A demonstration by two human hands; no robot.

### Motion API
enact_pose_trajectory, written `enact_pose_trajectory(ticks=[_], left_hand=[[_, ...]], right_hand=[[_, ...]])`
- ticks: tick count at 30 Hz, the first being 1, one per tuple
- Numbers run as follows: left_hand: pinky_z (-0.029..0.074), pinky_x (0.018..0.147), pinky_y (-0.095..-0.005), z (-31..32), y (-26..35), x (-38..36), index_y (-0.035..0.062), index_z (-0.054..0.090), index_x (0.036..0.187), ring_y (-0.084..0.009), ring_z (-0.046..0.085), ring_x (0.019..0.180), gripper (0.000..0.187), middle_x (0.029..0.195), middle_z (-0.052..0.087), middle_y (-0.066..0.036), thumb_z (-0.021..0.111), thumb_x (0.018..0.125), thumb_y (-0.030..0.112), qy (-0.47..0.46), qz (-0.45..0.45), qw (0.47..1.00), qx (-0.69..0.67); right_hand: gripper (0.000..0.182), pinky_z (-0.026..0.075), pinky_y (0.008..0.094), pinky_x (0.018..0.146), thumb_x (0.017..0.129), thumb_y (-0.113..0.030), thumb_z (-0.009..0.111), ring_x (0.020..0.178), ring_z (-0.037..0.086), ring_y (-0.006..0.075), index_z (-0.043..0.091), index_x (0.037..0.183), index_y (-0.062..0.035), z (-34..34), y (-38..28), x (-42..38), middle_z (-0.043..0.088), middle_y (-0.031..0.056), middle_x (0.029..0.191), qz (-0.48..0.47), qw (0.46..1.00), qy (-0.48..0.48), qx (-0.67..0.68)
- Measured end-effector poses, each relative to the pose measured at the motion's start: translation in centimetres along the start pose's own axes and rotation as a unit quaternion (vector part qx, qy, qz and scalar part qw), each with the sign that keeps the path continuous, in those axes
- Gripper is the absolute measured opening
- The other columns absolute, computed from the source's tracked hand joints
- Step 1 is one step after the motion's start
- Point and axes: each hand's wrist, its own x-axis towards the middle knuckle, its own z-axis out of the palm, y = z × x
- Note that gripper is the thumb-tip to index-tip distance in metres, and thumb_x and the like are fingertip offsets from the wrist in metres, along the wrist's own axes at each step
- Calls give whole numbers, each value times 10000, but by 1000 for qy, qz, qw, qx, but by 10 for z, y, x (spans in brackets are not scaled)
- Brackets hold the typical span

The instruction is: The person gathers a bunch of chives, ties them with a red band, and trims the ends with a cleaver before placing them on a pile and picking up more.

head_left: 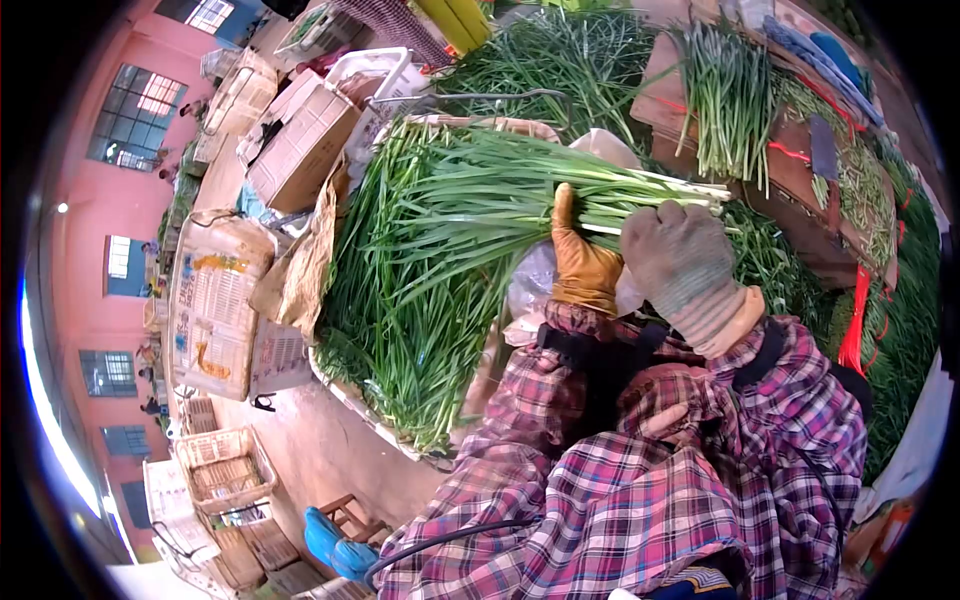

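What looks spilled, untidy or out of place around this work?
Short green scraps lie scattered over the brown board, untidy next to the aligned bundle there. Crumpled brown paper hangs loosely beside the basket, its edges ragged. The held bunch looks orderly.

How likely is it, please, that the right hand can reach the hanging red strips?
Probably yes: nothing visible stands between the right hand and the hanging red strips, though depth is unclear.

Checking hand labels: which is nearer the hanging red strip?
Right. The right hand, by the green bundle, is left of the red strip in the picture; the left hand is farther left.
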Motion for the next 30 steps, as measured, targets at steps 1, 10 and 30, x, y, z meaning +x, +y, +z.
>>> enact_pose_trajectory(ticks=[1, 10, 30], left_hand=[[448, 920, -433, -3, 1, 7, 38, 553, 1122, -268, 569, 1008, 413, 1111, 591, -111, 592, 839, 336, 93, -37, 995, -19], [422, 938, -479, -9, 11, 1, 44, 552, 1138, -288, 555, 1037, 369, 1132, 584, -123, 598, 832, 244, 47, -90, 991, -87], [463, 893, -422, -4, 13, 3, 13, 578, 1058, -244, 589, 942, 313, 1049, 620, -112, 645, 773, 122, 74, -112, 983, -124]], right_hand=[[114, 390, 304, 579, 621, -161, 550, 686, 463, 161, 505, 710, -106, -6, 0, -2, 398, 7, 683, -2, 1000, -2, 1], [77, 371, 309, 542, 698, -171, 579, 648, 446, 185, 557, 679, -100, -48, 20, -57, 422, 31, 628, -41, 992, -69, 99], [142, 470, 313, 673, 702, -53, 646, 734, 591, 236, 654, 844, -56, -15, 42, -37, 601, 100, 774, 157, 841, 40, 517]])
